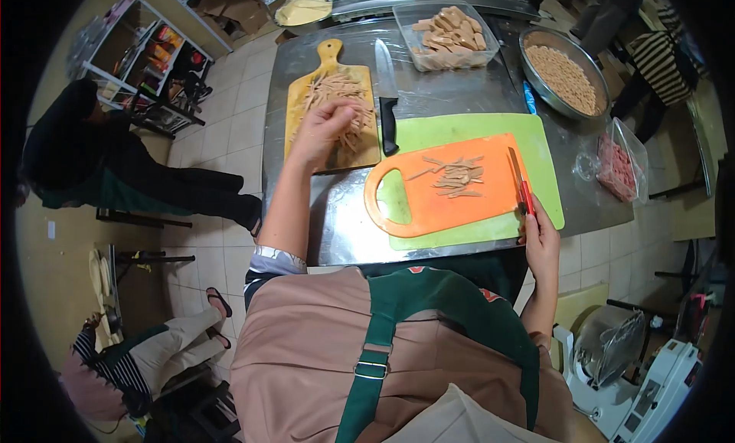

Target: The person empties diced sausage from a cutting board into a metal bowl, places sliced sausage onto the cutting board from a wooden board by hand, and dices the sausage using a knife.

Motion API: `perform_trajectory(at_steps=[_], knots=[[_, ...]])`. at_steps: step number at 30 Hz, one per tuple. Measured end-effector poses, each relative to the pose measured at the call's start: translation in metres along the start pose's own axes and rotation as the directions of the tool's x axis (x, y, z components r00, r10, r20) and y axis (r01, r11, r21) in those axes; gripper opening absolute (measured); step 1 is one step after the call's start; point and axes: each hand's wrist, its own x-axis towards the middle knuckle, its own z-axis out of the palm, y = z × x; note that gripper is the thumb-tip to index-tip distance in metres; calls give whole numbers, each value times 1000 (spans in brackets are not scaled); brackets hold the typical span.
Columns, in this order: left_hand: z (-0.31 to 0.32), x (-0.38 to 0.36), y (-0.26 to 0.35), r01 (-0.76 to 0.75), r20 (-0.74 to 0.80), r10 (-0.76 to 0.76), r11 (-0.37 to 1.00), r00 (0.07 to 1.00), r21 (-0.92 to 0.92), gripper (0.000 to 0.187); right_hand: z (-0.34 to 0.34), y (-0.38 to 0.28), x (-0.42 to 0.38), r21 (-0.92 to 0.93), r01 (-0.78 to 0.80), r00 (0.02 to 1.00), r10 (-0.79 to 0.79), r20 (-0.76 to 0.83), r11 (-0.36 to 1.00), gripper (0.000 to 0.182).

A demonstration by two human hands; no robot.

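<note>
My left hand (331, 129) is over the yellow wooden board (296, 110), above a heap of thin brown strips (329, 87). Its fingers are curled together; whatever they hold, if anything, is hidden. In my right hand (540, 232) is a knife with a red handle (525, 198), its blade along the right edge of the orange board (429, 213). A smaller pile of strips (459, 176) lies on that board, which rests on a green mat (547, 167). Between the wooden board and the mat lies a large knife with a black handle (389, 127).
Behind the boards, a clear tub (446, 37) holds brown pieces. A metal bowl (565, 71) of small tan pieces and a tub of pink meat (619, 163) are at the right. Two people (153, 167) (153, 351) are at the left; another in stripes (664, 64) is at the upper right.
</note>
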Motion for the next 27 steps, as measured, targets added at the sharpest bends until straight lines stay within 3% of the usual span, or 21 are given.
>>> perform_trajectory(at_steps=[2,3,5,6,8,10,12,14,16,17,18,21,22,24,27], knots=[[-18,-1,8,-90,-238,130,981,962,172,21,0,-2,1,20,-16,1000,16,4,1000,38],[-29,1,9,-90,-240,131,981,962,173,21,1,-2,2,21,-15,1000,15,6,1000,38],[-51,8,9,-12,-321,184,883,929,470,24,1,-2,2,23,-3,1000,3,16,1000,38],[-56,11,9,-13,-317,182,884,931,468,24,1,-2,2,21,-6,1000,5,12,1000,38],[-64,16,6,-52,-163,321,569,933,820,25,3,-3,1,6,-2,1000,2,-1,1000,37],[-60,18,7,-41,-97,241,509,966,860,30,4,1,1,8,-4,1000,4,-10,1000,37],[-46,17,5,3,-37,402,84,915,996,36,2,2,0,3,-6,1000,6,-26,1000,36],[-26,18,5,21,-78,422,137,903,990,41,3,0,-1,3,36,999,-36,-27,999,36],[3,17,6,-132,15,553,172,833,976,40,1,1,-1,-15,-14,1000,13,-14,1000,36],[15,21,0,-344,148,574,250,805,905,38,1,2,-1,-25,-14,1000,13,-19,1000,36],[42,12,7,-423,237,484,321,842,848,36,2,3,-2,-35,-13,1000,12,-23,999,36],[83,-2,-11,-575,476,336,330,813,749,40,1,5,-1,-45,23,999,-24,-21,999,36],[89,-5,-15,-578,480,335,332,811,746,40,0,3,-2,-45,19,999,-21,-25,999,36],[100,-11,-21,-429,437,79,406,896,807,37,-3,-1,-3,-19,-48,999,48,-11,999,36],[101,-15,-33,-382,401,71,493,913,782,32,-6,7,-4,-30,-12,999,11,-32,999,36]])
